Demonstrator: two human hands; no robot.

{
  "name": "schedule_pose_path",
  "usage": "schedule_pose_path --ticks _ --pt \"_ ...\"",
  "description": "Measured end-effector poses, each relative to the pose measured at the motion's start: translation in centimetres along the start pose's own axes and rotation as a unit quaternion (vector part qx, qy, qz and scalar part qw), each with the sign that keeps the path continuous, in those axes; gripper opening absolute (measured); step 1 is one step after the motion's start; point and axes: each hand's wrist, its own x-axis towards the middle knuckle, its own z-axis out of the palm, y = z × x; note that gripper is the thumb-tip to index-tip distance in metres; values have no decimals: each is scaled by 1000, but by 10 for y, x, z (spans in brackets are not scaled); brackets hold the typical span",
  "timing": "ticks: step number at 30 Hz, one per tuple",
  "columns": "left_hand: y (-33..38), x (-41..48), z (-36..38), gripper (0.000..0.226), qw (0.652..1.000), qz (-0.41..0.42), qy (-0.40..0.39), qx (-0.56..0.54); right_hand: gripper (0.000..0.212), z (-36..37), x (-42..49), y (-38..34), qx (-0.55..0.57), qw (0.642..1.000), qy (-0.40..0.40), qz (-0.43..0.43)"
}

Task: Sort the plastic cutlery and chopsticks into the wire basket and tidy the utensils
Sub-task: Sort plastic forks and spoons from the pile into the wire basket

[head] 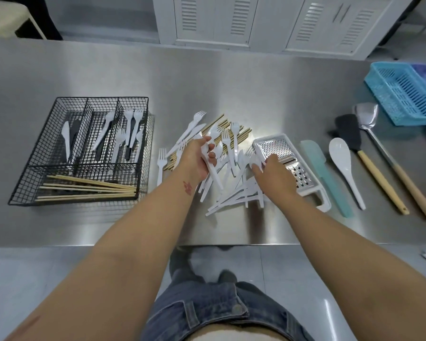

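On the steel tabletop (231,82), the left hand (198,157) has its grip closed around white plastic cutlery (210,166) lifted from the loose pile (231,183) (chopsticks lie underneath); the right hand (272,169) picks, fingers curled. Next, probably carry it left to the wire basket (84,148), choosing the matching compartment.

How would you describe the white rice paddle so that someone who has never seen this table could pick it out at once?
Start at the blue plastic basket at the steel table's far right, then look nearer, to the row of long utensils lying side by side. The white rice paddle lies between the pale teal spatula and the black spatula. It alone is all white, with a rounded oval head.
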Motion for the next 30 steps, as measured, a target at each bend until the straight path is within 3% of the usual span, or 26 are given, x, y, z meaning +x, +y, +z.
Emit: schedule_pose_path --ticks 3,8,11,14,19,27,30 --pt "-4 -4 0 14 1000 -3 1 -7 52 5 -5 0 -69 997 -19 13" --pt "0 -10 -3 11 1000 4 3 -6 45 11 -2 -2 -45 997 -46 45" --pt "5 -10 -8 9 1000 12 2 -11 50 7 -3 -4 -38 998 -23 45" --pt "7 -7 -12 14 1000 8 5 -9 37 -1 -3 -7 -39 999 20 31" --pt "5 3 -6 17 999 8 13 42 30 -13 1 -21 -28 997 33 -57" --pt "5 5 10 62 990 18 -29 135 27 -15 -2 -56 -53 980 -6 -193" --pt "5 8 6 25 988 32 -19 153 28 -16 1 -64 -39 978 -14 -204"
